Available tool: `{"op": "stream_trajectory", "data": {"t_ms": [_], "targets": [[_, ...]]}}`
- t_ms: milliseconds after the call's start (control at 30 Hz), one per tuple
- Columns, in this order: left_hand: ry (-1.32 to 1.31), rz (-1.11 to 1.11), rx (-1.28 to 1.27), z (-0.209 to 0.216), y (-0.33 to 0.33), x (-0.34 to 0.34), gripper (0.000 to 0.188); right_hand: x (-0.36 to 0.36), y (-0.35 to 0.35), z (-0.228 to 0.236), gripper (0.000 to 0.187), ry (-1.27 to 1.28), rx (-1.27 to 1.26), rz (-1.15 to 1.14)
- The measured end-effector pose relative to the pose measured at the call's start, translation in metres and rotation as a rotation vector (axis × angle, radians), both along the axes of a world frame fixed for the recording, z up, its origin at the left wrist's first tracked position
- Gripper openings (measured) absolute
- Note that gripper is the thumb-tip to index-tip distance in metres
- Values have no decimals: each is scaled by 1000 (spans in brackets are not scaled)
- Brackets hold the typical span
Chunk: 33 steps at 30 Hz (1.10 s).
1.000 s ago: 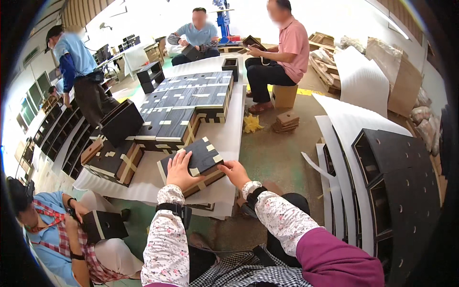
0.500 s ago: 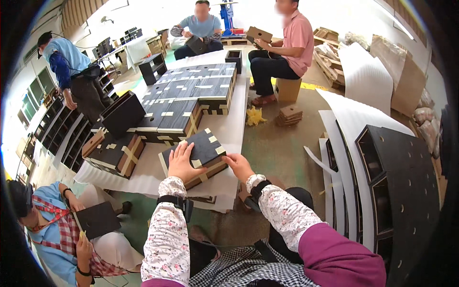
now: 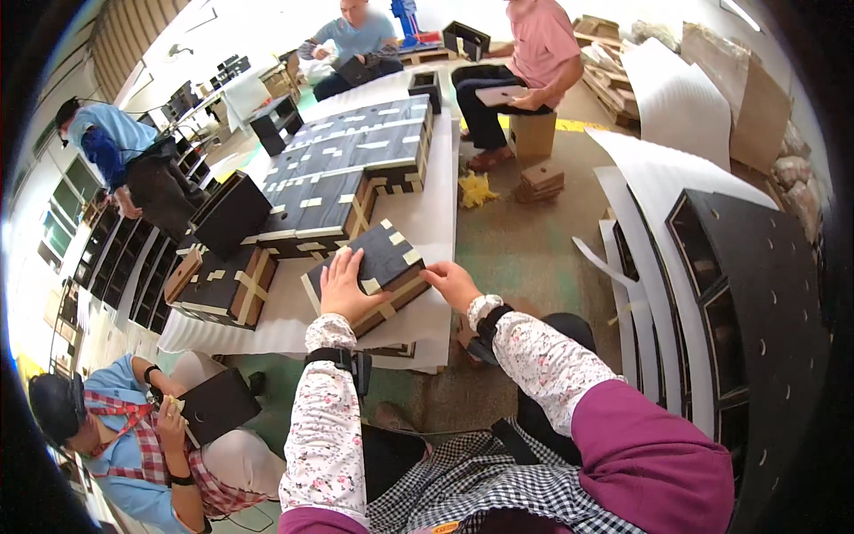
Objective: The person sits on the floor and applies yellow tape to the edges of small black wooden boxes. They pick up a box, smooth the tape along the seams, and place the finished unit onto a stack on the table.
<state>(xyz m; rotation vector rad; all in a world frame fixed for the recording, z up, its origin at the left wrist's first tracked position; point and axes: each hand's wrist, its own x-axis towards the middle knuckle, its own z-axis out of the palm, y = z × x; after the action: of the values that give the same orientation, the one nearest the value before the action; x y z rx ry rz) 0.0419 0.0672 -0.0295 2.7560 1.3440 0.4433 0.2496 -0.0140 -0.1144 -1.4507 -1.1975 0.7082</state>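
A black drawer-like box [image 3: 384, 258] with pale strips of tape on its top and edges lies at an angle near the table's front edge. My left hand [image 3: 347, 289] rests on its top with spread fingers, the thumb stretched toward the near edge. At the box's right corner, thumb and fingertips of my right hand [image 3: 452, 283] are pinched together beside a pale tape strip [image 3: 412, 257]. Whatever is between those fingertips is too small to make out. More tape runs along the box's near side.
Taped black boxes [image 3: 342, 147] cover the table's middle; an upright black box [image 3: 229, 214] stands at left. White foam sheeting [image 3: 436, 231] lines the tabletop. Black cabinets [image 3: 756, 329] stack at right. A co-worker [image 3: 133, 427] sits lower left with a black panel; others sit beyond the table.
Both my hands stay on the box, with the right fingertips still at its corner. The co-worker in pink has lowered a panel to the lap. The lower-left co-worker's hand has risen along the black panel.
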Motion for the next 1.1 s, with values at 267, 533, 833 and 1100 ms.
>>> {"op": "stream_trajectory", "data": {"t_ms": [267,533,833,1100], "targets": [[63,-44,94,-4,3,4,95,-1,5,-4,34,27,87,59],[70,-87,52,3,0,11,92,0,15,-23,40,145,72,-41],[129,-116,39,2,-1,11,89,-8,11,-26,44,107,45,-114],[98,-164,60,-1,3,16,86,-5,16,-24,37,27,96,-122]]}}
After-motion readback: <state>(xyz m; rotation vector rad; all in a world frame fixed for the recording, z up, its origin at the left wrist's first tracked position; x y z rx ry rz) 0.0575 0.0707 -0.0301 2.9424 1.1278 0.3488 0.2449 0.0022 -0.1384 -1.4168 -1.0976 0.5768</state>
